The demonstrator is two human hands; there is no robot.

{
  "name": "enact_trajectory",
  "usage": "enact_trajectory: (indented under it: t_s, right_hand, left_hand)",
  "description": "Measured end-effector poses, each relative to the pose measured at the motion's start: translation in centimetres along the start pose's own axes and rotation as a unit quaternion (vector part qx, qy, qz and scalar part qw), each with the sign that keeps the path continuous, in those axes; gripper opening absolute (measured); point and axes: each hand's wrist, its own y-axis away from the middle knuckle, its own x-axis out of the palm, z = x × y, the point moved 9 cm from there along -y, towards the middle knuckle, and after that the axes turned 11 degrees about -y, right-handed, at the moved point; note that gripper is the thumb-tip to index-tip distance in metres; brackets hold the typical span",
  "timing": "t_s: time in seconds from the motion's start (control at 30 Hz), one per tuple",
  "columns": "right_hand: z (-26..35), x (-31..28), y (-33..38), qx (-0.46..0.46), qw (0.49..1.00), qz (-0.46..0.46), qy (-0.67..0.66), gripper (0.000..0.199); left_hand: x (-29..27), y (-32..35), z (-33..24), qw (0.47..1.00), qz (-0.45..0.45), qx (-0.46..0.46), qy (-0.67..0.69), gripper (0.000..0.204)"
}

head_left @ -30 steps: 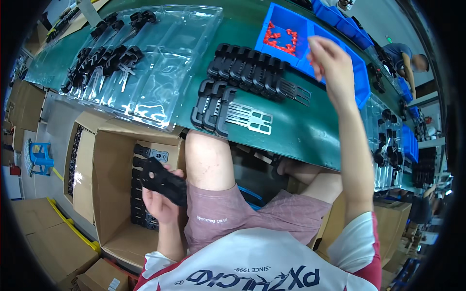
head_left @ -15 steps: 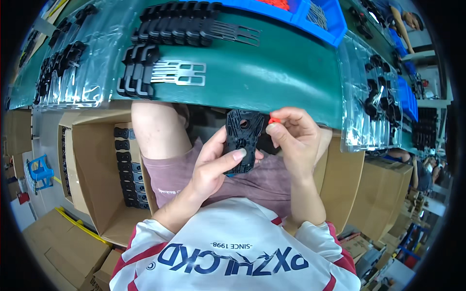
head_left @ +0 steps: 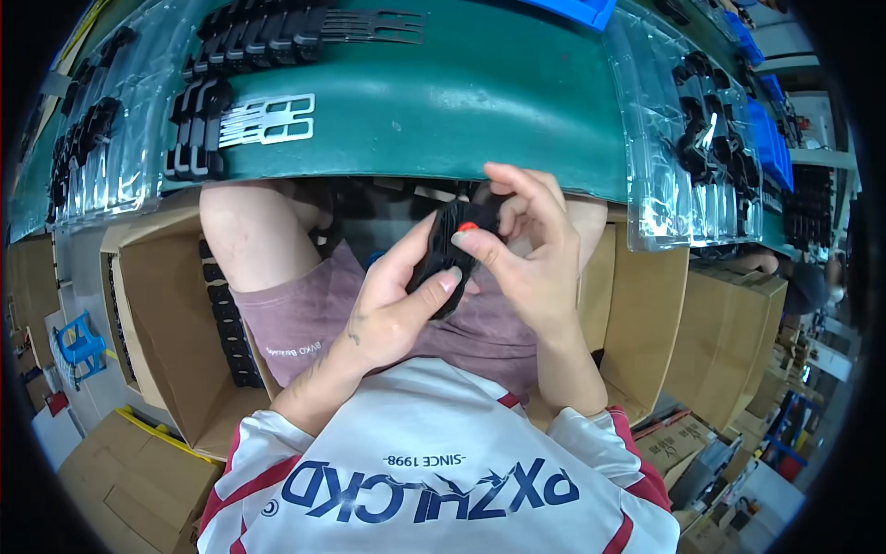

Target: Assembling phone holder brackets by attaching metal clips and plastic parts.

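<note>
My left hand [head_left: 392, 300] is closed around a black molded plastic part [head_left: 445, 254], held tilted over my lap with the thumb on its near end. A small red plastic piece [head_left: 468, 226] sits against the upper face of this part. The thumb of my right hand [head_left: 535, 263] presses at the red piece, while its index finger sticks out above and other fingers curl beside the black part's far edge. Whether the red piece is seated in the hole is hidden by the thumb.
Ahead lies a green-topped table [head_left: 443, 120] with rows of black plastic parts with metal prongs [head_left: 198, 129]. Clear plastic sheets with black parts [head_left: 711, 138] flank it. Open cardboard boxes [head_left: 171, 305] stand beside my legs. A blue bin [head_left: 586, 11] is at the far edge.
My right hand has moved left, bringing the red piece onto the black part. The black part has been tilted onto its side. The whole view has shifted to the right.
</note>
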Motion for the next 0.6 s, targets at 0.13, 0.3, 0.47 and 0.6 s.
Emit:
enact_trajectory:
  t_s: [0.13,0.3,0.47,0.6]
  right_hand:
    - [-2.6,-0.3,0.2,0.109,0.983,0.108,-0.103,0.030]
    - [-2.2,-0.9,1.3,0.126,0.984,0.102,-0.069,0.040]
    - [1.1,-9.5,-1.6,0.024,0.995,-0.061,-0.072,0.038]
    - [2.0,-22.2,-5.4,-0.073,0.877,-0.297,0.371,0.037]
  left_hand:
    - [0.2,0.0,-0.4,0.985,0.056,0.018,-0.163,0.049]
    - [1.0,0.0,-0.4,0.988,0.085,0.005,-0.125,0.050]
    - [0.6,0.0,0.5,0.997,0.034,-0.041,0.054,0.051]
    - [-1.0,0.0,0.4,0.997,-0.036,-0.050,0.034,0.049]
